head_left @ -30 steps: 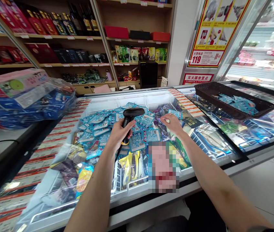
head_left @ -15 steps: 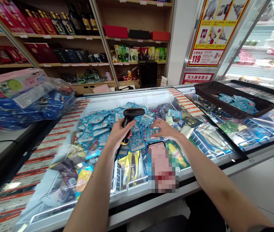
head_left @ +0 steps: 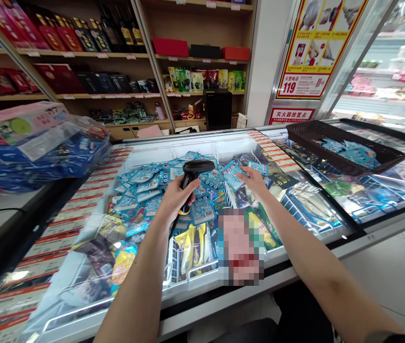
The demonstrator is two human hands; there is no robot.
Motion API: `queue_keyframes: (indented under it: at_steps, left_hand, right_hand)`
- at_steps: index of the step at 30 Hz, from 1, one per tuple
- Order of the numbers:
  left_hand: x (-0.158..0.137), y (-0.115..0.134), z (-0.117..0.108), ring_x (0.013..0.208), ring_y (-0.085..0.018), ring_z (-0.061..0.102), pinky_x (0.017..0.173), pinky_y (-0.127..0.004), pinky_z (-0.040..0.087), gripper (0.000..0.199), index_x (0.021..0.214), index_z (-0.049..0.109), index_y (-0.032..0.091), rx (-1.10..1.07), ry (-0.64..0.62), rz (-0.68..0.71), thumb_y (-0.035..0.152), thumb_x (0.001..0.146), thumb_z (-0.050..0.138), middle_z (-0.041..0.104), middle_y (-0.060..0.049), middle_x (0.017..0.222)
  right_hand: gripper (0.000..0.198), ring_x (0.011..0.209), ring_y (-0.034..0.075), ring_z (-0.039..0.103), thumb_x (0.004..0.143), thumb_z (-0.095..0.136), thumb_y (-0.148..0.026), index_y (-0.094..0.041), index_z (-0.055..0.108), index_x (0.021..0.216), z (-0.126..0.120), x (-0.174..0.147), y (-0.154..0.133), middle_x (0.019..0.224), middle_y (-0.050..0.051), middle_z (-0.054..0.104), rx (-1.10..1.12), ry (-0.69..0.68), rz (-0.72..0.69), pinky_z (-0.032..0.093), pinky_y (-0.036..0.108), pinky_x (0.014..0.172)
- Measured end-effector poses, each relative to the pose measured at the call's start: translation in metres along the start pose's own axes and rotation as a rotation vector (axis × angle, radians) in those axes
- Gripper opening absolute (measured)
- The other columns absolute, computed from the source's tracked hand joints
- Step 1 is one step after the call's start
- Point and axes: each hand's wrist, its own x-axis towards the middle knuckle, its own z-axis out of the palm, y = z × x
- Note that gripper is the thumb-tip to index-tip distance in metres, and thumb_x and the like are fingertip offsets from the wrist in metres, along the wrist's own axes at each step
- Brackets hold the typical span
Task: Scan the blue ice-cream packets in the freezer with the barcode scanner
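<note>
Fingers of the right hand (head_left: 254, 182) are pinched on the right-hand edge of a flat, light-blue, plastic-looking packet (head_left: 233, 174), held just past twelve o'clock from the wearer. Judging from my distant screen, it should be light, limp and rather slick, so I'd grip it by an edge or corner, thumb on top, rather than squeeze its middle. At about half past eleven, the left hand (head_left: 178, 196) has its fingers wrapped around the handle of a black, broad-headed handheld scanner (head_left: 198, 166). Farther out, from eleven to twelve, I see a heap of similar blue packets (head_left: 148, 174). Between one and two, a dark-brown rectangular basket (head_left: 306, 134) holds more blue packets (head_left: 359, 154).
</note>
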Motion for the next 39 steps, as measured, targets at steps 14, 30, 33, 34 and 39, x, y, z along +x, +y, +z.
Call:
queue_keyframes:
  at_steps: [14, 30, 33, 34, 39]
  left_hand:
    - [-0.002, 0.005, 0.001, 0.043, -0.008, 0.049, 0.037, -0.021, 0.033, 0.039, 0.088, 0.057, 0.017, 0.006, -0.025, -0.015, 0.050, 0.072, 0.071, 0.061, -0.001, 0.070]
    - [-0.001, -0.003, -0.005, 0.042, -0.010, 0.047, 0.043, -0.022, 0.033, 0.039, 0.080, 0.055, 0.018, 0.146, -0.163, -0.016, 0.055, 0.078, 0.063, 0.052, 0.002, 0.050]
    - [-0.004, 0.001, -0.005, 0.042, -0.009, 0.046, 0.044, -0.022, 0.032, 0.039, 0.080, 0.054, 0.018, 0.197, -0.219, -0.033, 0.056, 0.079, 0.062, 0.052, 0.002, 0.051]
    - [-0.005, 0.003, -0.005, 0.042, -0.009, 0.047, 0.044, -0.022, 0.032, 0.039, 0.081, 0.054, 0.018, 0.211, -0.228, -0.036, 0.056, 0.079, 0.063, 0.053, 0.002, 0.051]
    - [-0.009, 0.011, 0.000, 0.044, -0.009, 0.048, 0.045, -0.022, 0.033, 0.037, 0.085, 0.055, 0.018, 0.216, -0.266, -0.037, 0.052, 0.078, 0.065, 0.054, 0.002, 0.056]
  right_hand:
    - [0.027, 0.068, 0.017, 0.062, 0.064, 0.069, -0.033, -0.022, 0.048, 0.075, -0.008, 0.002, -0.004, 0.068, -0.002, 0.059, 0.263, 0.244, 0.159, 0.059, 0.036, 0.067]
    - [0.032, 0.059, 0.011, 0.060, 0.064, 0.079, -0.029, -0.020, 0.052, 0.081, -0.008, 0.004, 0.000, 0.064, -0.008, 0.045, 0.413, 0.227, 0.141, 0.064, 0.034, 0.071]
    - [0.034, 0.061, 0.010, 0.061, 0.063, 0.078, -0.027, -0.020, 0.051, 0.084, -0.007, 0.006, 0.003, 0.067, -0.008, 0.045, 0.440, 0.225, 0.161, 0.065, 0.034, 0.073]
    - [0.034, 0.062, 0.010, 0.062, 0.064, 0.077, -0.027, -0.020, 0.051, 0.083, -0.007, 0.006, 0.004, 0.068, -0.007, 0.046, 0.440, 0.218, 0.164, 0.064, 0.035, 0.075]
    - [0.037, 0.064, 0.010, 0.064, 0.063, 0.077, -0.030, -0.021, 0.049, 0.085, -0.008, 0.008, 0.009, 0.071, -0.007, 0.049, 0.437, 0.186, 0.161, 0.063, 0.037, 0.080]
